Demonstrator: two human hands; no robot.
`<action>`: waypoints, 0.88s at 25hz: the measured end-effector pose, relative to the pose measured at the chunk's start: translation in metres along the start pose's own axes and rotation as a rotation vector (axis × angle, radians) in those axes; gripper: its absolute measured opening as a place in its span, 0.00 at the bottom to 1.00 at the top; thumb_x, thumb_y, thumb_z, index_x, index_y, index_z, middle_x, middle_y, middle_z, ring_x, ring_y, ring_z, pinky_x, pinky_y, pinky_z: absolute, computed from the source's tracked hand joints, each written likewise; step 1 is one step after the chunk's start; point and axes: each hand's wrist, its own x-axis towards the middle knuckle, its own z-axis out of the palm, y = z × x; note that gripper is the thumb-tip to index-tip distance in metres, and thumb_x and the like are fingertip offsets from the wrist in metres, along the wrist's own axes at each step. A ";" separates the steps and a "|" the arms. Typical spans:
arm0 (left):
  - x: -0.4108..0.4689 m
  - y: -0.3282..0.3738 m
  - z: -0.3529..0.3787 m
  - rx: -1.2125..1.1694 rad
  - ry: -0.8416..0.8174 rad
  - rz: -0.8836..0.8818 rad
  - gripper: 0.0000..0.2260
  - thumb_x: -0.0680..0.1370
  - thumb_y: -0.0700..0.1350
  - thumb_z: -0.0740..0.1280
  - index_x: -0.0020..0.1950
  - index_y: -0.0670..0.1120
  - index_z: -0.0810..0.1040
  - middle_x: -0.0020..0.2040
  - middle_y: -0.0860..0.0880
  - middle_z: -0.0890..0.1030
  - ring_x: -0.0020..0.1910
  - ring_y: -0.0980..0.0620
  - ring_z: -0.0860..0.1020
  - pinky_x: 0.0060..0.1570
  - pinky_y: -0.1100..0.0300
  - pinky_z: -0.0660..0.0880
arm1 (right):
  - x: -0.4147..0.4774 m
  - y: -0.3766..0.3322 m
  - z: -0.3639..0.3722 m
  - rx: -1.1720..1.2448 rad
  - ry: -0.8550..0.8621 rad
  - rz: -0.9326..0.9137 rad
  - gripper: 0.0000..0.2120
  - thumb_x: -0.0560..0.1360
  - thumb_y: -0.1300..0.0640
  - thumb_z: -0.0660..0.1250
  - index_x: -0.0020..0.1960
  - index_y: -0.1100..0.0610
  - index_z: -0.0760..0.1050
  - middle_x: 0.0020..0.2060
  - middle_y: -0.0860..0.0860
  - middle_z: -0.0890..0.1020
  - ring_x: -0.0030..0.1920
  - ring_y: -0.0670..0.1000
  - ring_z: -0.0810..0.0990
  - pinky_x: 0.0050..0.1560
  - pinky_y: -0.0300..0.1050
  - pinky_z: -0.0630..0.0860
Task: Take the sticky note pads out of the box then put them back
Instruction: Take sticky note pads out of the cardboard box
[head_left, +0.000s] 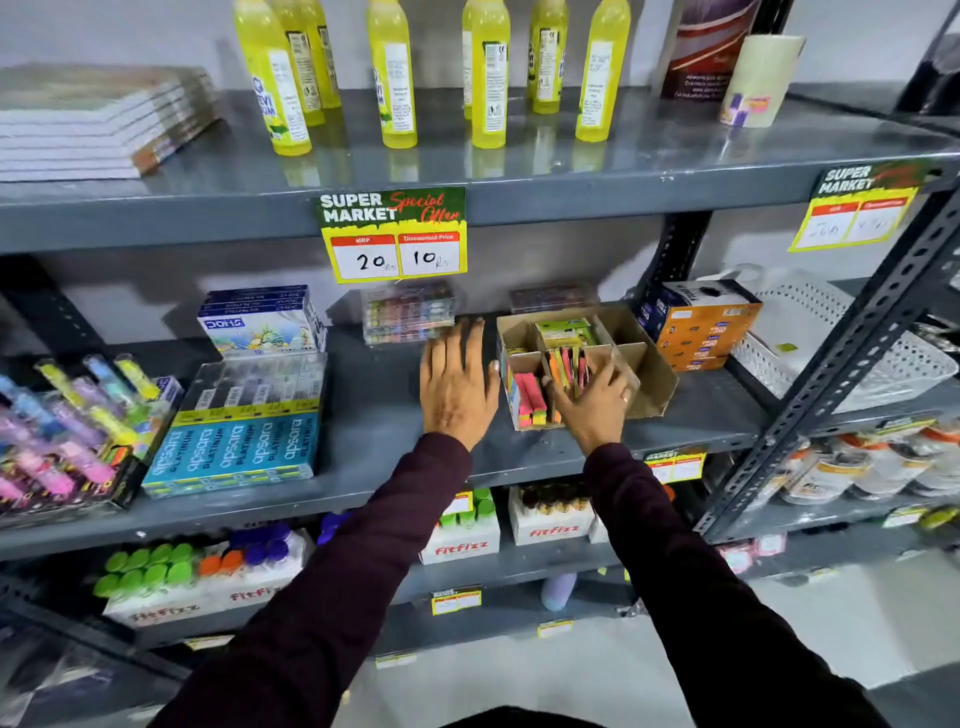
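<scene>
An open cardboard box (655, 371) stands on the middle grey shelf (374, 415), right of centre. Sticky note pads (534, 397) in pink, orange and yellow stand packed inside it, with a green-labelled pack (563, 332) at the back. My right hand (592, 402) reaches into the box front, fingers curled around the orange and pink pads (570, 366) in its middle. My left hand (457, 376) lies flat, fingers spread, on the shelf just left of the box, holding nothing.
Blue pencil boxes (234, 452) and a colour-pencil pack (262, 325) sit to the left, clear pen cases (408, 314) behind my left hand, orange boxes (698, 325) and a white basket (852, 353) to the right. Yellow bottles (488, 73) stand on the upper shelf.
</scene>
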 end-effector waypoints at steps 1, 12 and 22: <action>-0.001 0.000 0.001 -0.002 -0.031 -0.009 0.23 0.77 0.48 0.60 0.71 0.44 0.62 0.66 0.39 0.73 0.64 0.38 0.70 0.67 0.45 0.66 | 0.003 0.004 0.003 0.001 -0.075 0.054 0.40 0.73 0.43 0.68 0.73 0.67 0.57 0.69 0.67 0.64 0.69 0.66 0.63 0.71 0.58 0.63; -0.002 -0.004 0.000 -0.021 -0.047 -0.053 0.25 0.78 0.48 0.60 0.72 0.40 0.60 0.64 0.38 0.73 0.63 0.38 0.70 0.67 0.44 0.66 | 0.024 0.023 0.016 0.006 -0.127 0.069 0.31 0.75 0.44 0.65 0.69 0.64 0.65 0.64 0.66 0.70 0.66 0.66 0.68 0.67 0.57 0.67; -0.007 -0.020 -0.006 0.017 -0.048 -0.064 0.24 0.77 0.47 0.62 0.70 0.39 0.62 0.64 0.38 0.75 0.63 0.39 0.72 0.67 0.43 0.66 | 0.039 0.024 0.014 -0.090 -0.123 0.096 0.29 0.71 0.51 0.72 0.64 0.65 0.66 0.57 0.63 0.80 0.57 0.62 0.79 0.56 0.53 0.76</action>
